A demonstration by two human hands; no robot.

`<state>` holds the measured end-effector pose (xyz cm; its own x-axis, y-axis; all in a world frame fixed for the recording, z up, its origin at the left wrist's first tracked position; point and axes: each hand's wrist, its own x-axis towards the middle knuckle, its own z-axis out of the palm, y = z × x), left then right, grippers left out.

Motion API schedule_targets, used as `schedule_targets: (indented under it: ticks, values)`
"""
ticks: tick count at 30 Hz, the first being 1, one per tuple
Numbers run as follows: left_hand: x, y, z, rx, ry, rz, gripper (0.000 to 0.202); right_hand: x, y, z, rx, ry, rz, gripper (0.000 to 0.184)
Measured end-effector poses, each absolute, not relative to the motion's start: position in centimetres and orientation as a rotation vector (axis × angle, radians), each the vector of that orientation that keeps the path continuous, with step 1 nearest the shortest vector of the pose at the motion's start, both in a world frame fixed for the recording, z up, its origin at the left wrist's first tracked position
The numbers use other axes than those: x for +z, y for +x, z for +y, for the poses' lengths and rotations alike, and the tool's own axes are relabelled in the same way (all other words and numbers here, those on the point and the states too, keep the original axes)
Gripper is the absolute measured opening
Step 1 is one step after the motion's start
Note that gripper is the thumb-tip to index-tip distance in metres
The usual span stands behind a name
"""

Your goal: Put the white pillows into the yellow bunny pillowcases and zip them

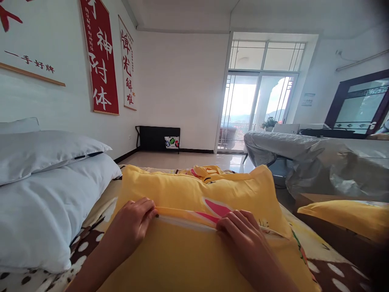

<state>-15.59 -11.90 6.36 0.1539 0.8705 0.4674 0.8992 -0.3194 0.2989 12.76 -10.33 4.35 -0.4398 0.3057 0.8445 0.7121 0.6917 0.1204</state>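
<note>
A plump yellow pillow [179, 251] in a cover with pink rabbit-ear prints lies in front of me. A zipper [187, 222] runs across it from side to side, under a fold of the yellow fabric. My left hand [136, 217] is closed on that fold, at the left end of the zipper beside a small dark piece. Farther right, my right hand [240, 233] has its fingers curled over the fabric edge along the same zipper. The fingertips of both hands are partly hidden by cloth and knuckles.
White pillows [60, 202] are stacked at the left. Under the yellow pillow is a brown and cream patterned blanket [337, 267]. Another yellow pillow [349, 217] rests on a cardboard box [316, 197] at the right. Behind it stands a plastic-covered table [304, 146].
</note>
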Motion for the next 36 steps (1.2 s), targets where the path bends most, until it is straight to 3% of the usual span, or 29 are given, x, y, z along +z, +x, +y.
schedule_targets:
  ticks: [13,17,22,36]
  values:
    - [5.7,-20.4,-12.7,-1.343,-2.240,-1.918,0.029,3.2,11.4,-8.9,-0.736,-0.813,-2.116,0.023]
    - [5.5,-20.3,-12.6,-1.366,-2.238,-1.889,0.026,4.3,7.7,-10.6,-0.727,-0.787,-2.032,0.013]
    - [4.8,-20.5,-12.0,-1.395,-2.248,-1.850,0.024,4.7,-0.1,-11.6,-0.518,-0.639,-2.196,0.020]
    - [4.5,-19.9,-11.7,-1.340,-2.208,-1.779,0.024,3.0,-7.0,-7.6,-0.042,-1.006,-1.874,0.023]
